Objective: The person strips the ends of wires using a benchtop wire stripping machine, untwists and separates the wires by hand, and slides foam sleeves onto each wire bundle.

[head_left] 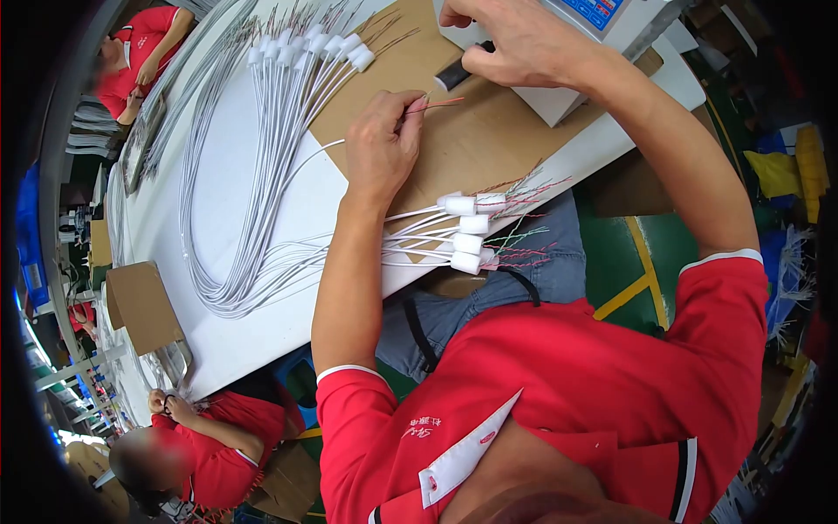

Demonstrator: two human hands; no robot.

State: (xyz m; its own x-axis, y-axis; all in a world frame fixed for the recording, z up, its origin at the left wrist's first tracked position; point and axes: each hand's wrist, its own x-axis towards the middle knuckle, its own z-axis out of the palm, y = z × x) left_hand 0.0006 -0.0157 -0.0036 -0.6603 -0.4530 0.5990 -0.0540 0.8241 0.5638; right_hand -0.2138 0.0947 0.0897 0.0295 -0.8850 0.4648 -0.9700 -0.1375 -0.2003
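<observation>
Thin reddish wire ends (pixel 447 102), upper middle of frame, pinched between thumb and forefinger of your left hand (pixel 381 144). They lie right of that grip, the nearer one; long axis near-level, tips pointing right. White cable (pixel 323 150) trails down-left. Above right, your right hand (pixel 528 42), thumb and forefinger spread, by a black cylinder (pixel 454 73); contact unclear.

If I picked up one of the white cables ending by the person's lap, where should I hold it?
Probably pinch the white cable just behind its white sleeve, coming from above: it is slim there and fans apart from its neighbours, the thicker sleeve should limit slipping, and the fine twisted wires beyond are avoided.
</observation>
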